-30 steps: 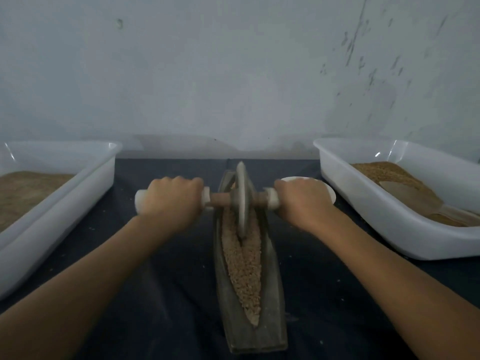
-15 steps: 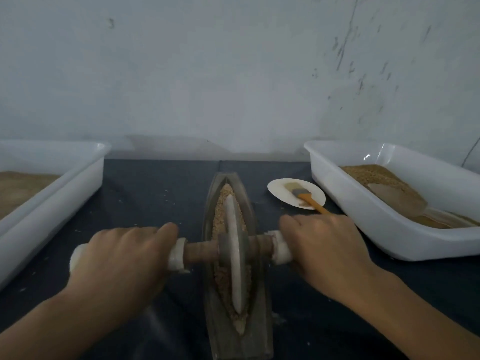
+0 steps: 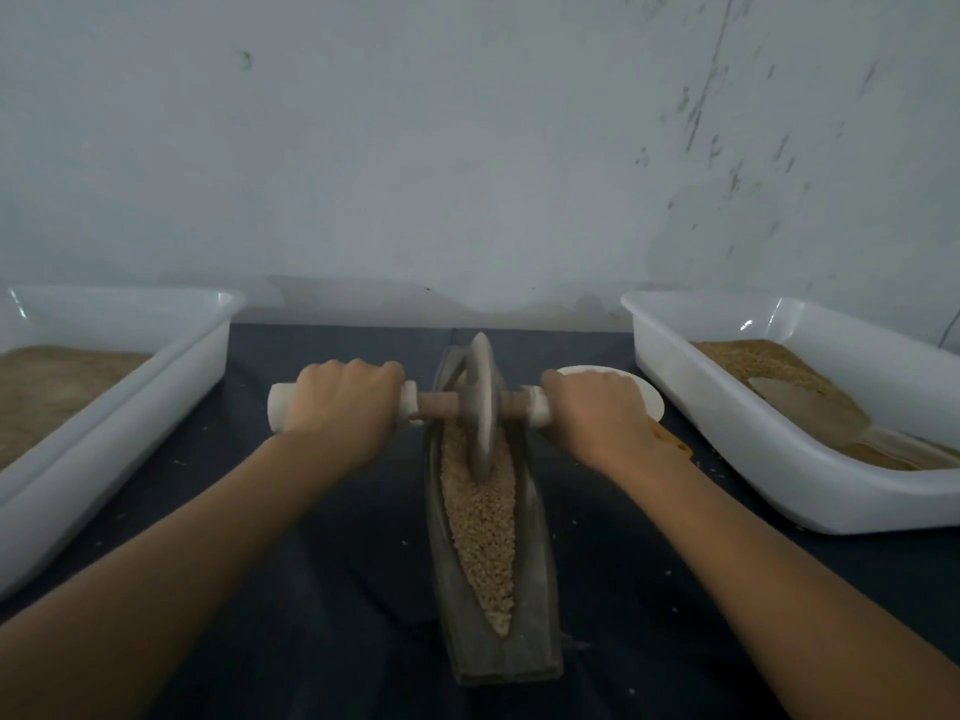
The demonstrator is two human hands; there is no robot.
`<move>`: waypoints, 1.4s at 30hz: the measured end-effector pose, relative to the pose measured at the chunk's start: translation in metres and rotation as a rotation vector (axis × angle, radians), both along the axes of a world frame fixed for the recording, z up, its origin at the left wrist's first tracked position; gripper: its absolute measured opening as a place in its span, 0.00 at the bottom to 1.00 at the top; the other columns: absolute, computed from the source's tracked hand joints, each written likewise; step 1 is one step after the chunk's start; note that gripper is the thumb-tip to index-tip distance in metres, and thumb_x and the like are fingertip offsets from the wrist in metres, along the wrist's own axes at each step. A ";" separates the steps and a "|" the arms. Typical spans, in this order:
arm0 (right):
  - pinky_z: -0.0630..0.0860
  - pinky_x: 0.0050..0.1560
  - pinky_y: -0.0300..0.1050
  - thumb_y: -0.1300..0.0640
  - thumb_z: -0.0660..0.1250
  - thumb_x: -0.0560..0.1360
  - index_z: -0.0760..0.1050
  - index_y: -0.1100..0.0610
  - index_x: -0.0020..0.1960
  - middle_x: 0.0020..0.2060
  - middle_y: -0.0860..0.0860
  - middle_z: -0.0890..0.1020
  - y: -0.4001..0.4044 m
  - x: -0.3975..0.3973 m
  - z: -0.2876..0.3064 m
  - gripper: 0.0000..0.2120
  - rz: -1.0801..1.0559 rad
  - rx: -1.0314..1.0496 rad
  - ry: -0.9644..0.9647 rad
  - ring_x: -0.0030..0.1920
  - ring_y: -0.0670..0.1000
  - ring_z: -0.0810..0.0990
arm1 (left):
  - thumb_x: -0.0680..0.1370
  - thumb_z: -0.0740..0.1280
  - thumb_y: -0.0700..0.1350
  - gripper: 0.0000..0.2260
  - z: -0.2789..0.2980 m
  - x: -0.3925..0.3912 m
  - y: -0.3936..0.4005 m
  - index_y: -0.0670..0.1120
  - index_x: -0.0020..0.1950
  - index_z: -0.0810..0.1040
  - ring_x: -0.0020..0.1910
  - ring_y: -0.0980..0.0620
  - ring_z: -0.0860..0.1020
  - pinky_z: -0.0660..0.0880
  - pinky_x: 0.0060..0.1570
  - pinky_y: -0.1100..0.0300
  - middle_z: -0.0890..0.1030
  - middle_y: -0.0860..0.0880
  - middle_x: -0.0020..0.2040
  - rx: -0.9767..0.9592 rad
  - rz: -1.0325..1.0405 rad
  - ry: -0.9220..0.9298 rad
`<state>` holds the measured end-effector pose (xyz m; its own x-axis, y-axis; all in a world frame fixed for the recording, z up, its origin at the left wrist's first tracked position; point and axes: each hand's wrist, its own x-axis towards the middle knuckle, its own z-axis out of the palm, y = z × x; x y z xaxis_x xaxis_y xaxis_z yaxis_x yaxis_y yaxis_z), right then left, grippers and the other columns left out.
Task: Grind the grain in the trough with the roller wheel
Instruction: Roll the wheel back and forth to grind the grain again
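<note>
The roller wheel (image 3: 480, 407) stands at the far end of the grain-filled trough (image 3: 491, 574), looking heavy and rigid, best held by its axle handles, which the left hand (image 3: 340, 407) and right hand (image 3: 595, 415) each grip.

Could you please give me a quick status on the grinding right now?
Left hand and right hand both grip the roller wheel handles. Wheel at far end of the trough, in the grain. Nothing blocking.
</note>
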<state>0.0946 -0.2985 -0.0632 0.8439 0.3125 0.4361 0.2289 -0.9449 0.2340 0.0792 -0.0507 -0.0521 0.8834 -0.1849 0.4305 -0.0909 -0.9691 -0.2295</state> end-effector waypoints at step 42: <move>0.62 0.32 0.45 0.44 0.67 0.71 0.61 0.47 0.38 0.33 0.49 0.76 -0.007 0.033 -0.006 0.15 -0.035 0.062 -0.007 0.31 0.53 0.71 | 0.74 0.66 0.48 0.08 0.008 0.019 0.000 0.51 0.44 0.68 0.34 0.47 0.70 0.65 0.35 0.54 0.75 0.50 0.38 -0.007 0.023 0.006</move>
